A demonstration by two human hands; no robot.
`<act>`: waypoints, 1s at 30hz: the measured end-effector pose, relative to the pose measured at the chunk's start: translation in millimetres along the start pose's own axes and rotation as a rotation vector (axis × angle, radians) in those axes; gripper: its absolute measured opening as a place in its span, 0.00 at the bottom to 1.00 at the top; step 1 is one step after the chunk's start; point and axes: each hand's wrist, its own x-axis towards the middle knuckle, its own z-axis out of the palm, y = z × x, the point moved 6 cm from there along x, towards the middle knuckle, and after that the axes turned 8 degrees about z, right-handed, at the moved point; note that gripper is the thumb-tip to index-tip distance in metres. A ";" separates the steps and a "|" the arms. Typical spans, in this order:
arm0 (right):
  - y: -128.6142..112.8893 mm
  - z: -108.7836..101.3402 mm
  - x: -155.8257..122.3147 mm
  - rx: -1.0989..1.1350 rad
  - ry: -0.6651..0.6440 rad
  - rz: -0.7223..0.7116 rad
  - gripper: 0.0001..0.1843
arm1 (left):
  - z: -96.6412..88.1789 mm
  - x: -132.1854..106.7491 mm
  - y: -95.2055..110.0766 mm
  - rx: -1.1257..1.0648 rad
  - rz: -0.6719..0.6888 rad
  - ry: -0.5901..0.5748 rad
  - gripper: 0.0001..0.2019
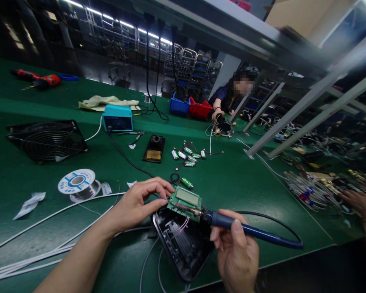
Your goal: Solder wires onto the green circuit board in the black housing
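Green table [240,183] covering fills the workstation. Left hand [137,201] pinches the edge of a circuit board [185,202] propped over a black housing [183,244]; right hand [236,254] has its grip closed around a blue soldering iron [253,230], tip touching the board. Solder spool [78,184] lies left.

A green-covered workbench [238,183] fills most of the frame. On it at left centre lies a black fan [47,140], and below it a solder spool [77,184] beside white cables [49,215]. Further up sit a teal soldering station [118,118], a cream cloth [106,102] and, at upper left, a red power screwdriver [36,79]. At centre lie a black tip-cleaner stand [154,148] and scattered small green cylindrical cells [187,156]. A black casing [183,244] rests at the bottom centre.
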 end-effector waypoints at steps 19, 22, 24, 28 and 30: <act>-14.2 2.5 3.4 0.052 0.131 -0.099 0.17 | -0.6 2.1 0.8 -0.005 0.019 0.008 0.04; -14.8 3.6 4.3 0.068 0.115 -0.119 0.16 | -0.4 1.5 -0.9 -0.008 0.020 0.007 0.04; -16.3 5.9 5.0 0.061 0.093 -0.128 0.15 | -0.1 0.1 -2.3 -0.012 0.017 0.006 0.04; -16.6 9.1 5.4 0.030 0.061 -0.097 0.15 | 0.2 -2.0 -3.5 -0.020 0.004 0.004 0.04; -14.7 8.2 4.9 0.022 0.051 -0.084 0.15 | 0.0 -1.7 -3.3 -0.020 0.001 0.006 0.04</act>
